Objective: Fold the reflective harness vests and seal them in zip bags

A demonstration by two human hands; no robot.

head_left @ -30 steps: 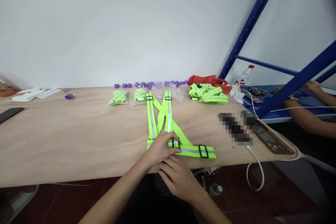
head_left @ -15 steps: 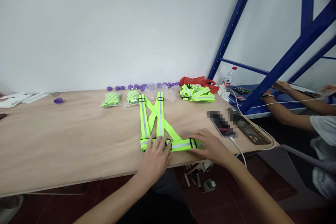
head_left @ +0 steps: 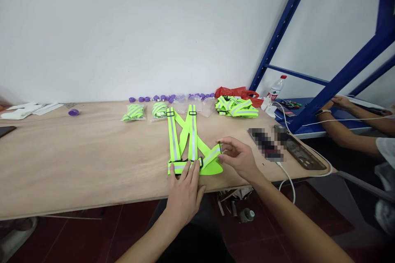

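A neon-yellow reflective vest (head_left: pixel 193 135) made of straps with grey stripes and black buckles lies on the wooden table, its two shoulder straps pointing toward the wall and crossed straps between them. My left hand (head_left: pixel 185 193) rests on the waist belt with fingers stretched out, pressing it down. Between thumb and fingers, my right hand (head_left: pixel 237 156) pinches the belt's right end at a black buckle and holds it raised off the table. Part of the belt lies under my left fingers.
Behind the vest sit two bagged vests (head_left: pixel 134 112), clear bags, purple rolls (head_left: pixel 142 99) and a pile of loose vests (head_left: pixel 237 107). On the right are a phone (head_left: pixel 265 144) with cable, a brown case (head_left: pixel 305 154) and blue shelving (head_left: pixel 284 20). Another person's arms (head_left: pixel 348 131) work beyond.
My right hand has lifted the belt's right end and moved it inward, folding it up toward the middle. My left hand stays on the belt. The view has shifted slightly.
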